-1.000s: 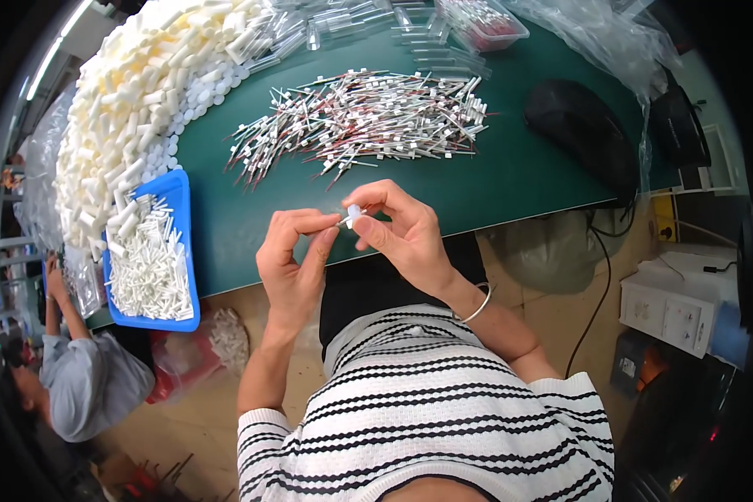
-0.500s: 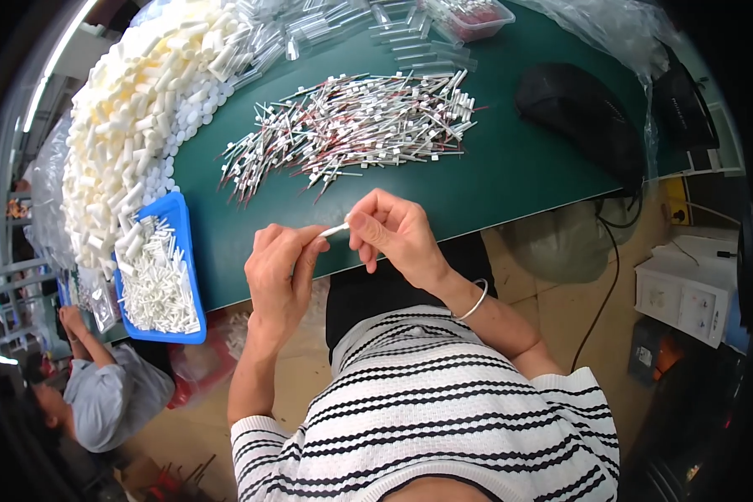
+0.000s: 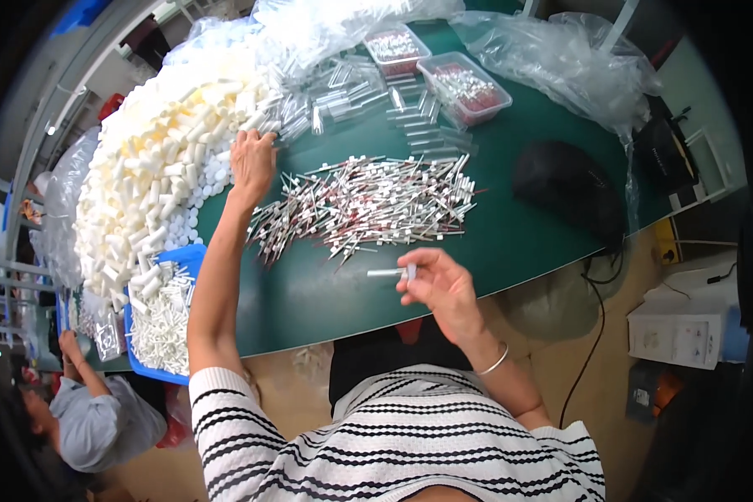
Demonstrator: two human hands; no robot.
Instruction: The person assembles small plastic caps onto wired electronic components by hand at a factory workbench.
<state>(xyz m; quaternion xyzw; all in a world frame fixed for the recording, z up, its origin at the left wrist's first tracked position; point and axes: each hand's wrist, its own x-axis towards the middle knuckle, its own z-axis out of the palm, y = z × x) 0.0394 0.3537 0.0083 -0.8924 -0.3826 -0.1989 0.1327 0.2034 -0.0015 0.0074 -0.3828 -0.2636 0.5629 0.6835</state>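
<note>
My left hand (image 3: 253, 163) reaches over the table, its bent fingers apart, where the cream-white foam cylinders (image 3: 194, 134) meet the clear plastic tubes (image 3: 335, 100). Its fingertips are partly hidden, and I see nothing held in them. Just below lie small white round caps (image 3: 209, 177). Between finger and thumb of my right hand (image 3: 443, 289) is a thin white stick (image 3: 383, 273) with a translucent white cap at its near end; the stick points left. Beyond this hand spreads a heap of thin white-and-red sticks with small white blocks on them (image 3: 368, 205).
A blue tray (image 3: 161, 372) of short white rods stands at the left. Two clear boxes (image 3: 467, 90) of red-and-white parts sit at the back. A black bag-like object (image 3: 569, 188) lies right, below plastic sheeting (image 3: 552, 58). Another person (image 3: 109, 418) works at lower left.
My left hand has let go of the stick and moved up and left to the pile's edge. My right hand keeps the stick, moved slightly right. The view has shifted, showing more of the table's back.
</note>
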